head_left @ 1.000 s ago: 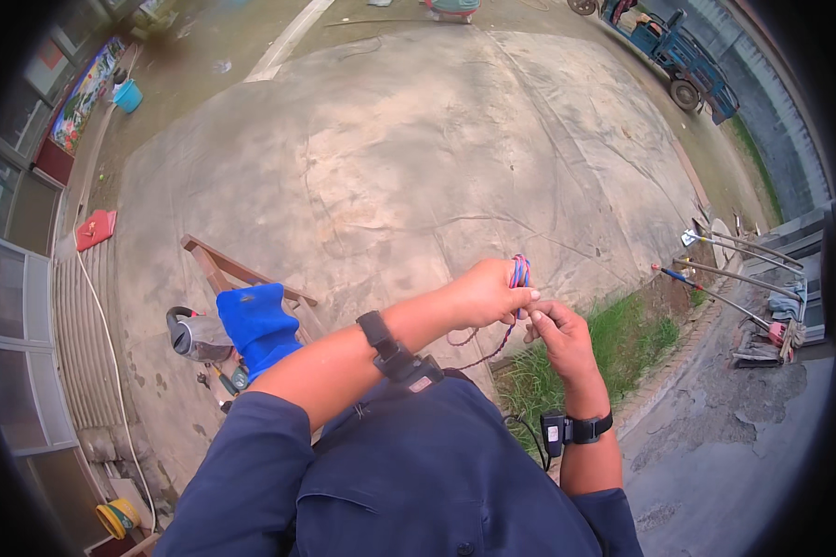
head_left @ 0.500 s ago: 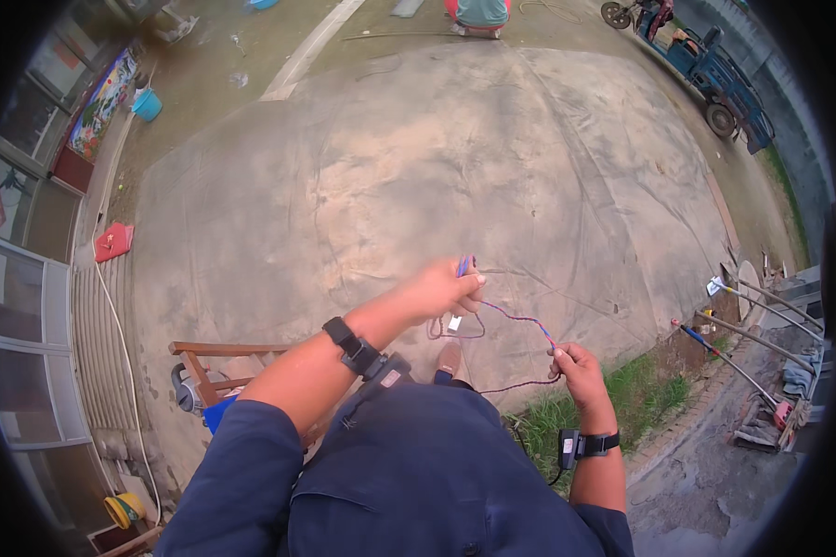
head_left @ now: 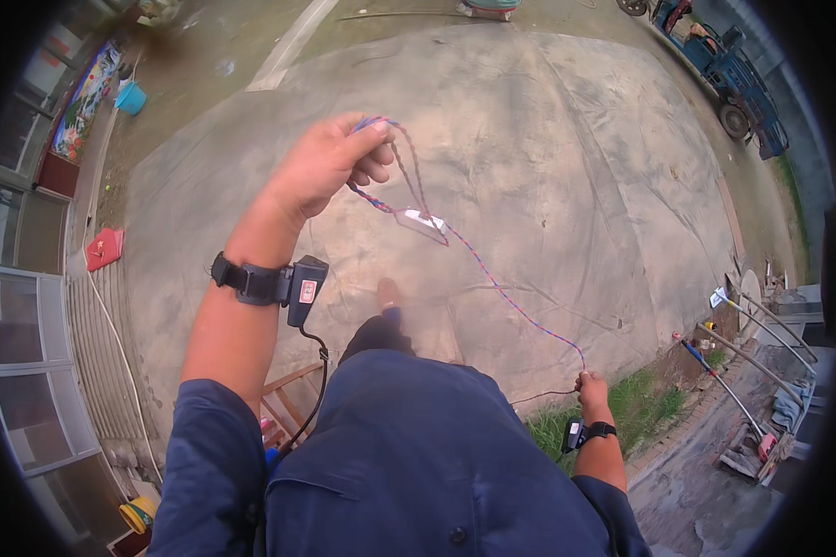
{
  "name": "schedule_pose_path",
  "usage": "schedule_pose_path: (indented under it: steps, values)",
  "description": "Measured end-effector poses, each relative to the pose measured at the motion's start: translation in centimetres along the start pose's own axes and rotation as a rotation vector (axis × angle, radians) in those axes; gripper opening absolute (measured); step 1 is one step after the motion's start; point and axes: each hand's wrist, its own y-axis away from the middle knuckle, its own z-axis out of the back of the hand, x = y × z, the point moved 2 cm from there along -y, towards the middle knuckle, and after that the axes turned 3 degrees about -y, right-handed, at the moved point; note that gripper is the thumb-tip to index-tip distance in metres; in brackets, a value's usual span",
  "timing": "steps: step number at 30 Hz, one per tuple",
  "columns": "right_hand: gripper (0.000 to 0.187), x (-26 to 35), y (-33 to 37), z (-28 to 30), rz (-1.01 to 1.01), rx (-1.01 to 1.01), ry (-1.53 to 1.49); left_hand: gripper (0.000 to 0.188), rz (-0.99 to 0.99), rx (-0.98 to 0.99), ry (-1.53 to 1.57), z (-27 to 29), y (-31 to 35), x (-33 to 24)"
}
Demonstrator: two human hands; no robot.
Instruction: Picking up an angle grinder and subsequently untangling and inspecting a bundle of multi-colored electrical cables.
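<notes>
Raised ahead of me, my left hand (head_left: 339,162) pinches a looped part of a twisted red-and-blue cord (head_left: 506,293). Its loops hang below my fingers, and a small white flat piece (head_left: 424,220) shows among them; I cannot make out its kind. From there the cord slants down to my right hand (head_left: 593,388), which is closed on it low at the right. Another stretch of cord runs left from that hand toward my body, where my shirt hides it.
A wooden frame (head_left: 293,399) stands close at my left. Long-handled tools (head_left: 715,371) lean at the right beside grass (head_left: 646,404). A blue three-wheeled cart (head_left: 715,70) is at the far right, a blue bucket (head_left: 131,98) at the far left. A large sheet (head_left: 279,186) covers the ground.
My left hand has risen forward and left, carrying the cord's loops and white piece. My right hand has moved slightly lower and right. The span of cord between them is longer and straighter.
</notes>
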Motion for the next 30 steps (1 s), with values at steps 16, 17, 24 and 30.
schedule_pose_path:
  steps: [16, 17, 24, 30]
  values:
    - [0.044, 44.9, -1.4, -20.6, 0.418, 0.333, -0.037, 0.019, -0.065, 0.039, 0.655, 13.7, -17.7, -6.0]
    - [0.043, 48.8, -0.5, -22.5, 0.462, 0.419, -0.01, 0.019, -0.098, -0.009, 0.775, 14.4, -18.8, -5.8]
    - [0.04, 66.9, 0.9, -33.2, 0.769, 0.721, 0.008, 0.022, -0.157, -0.231, 1.088, 19.2, -26.6, -5.2]
    - [0.035, 74.7, -1.2, -38.6, 0.82, 0.541, 0.172, 0.026, -0.2, -0.2, 1.207, 21.8, -31.6, -6.6]
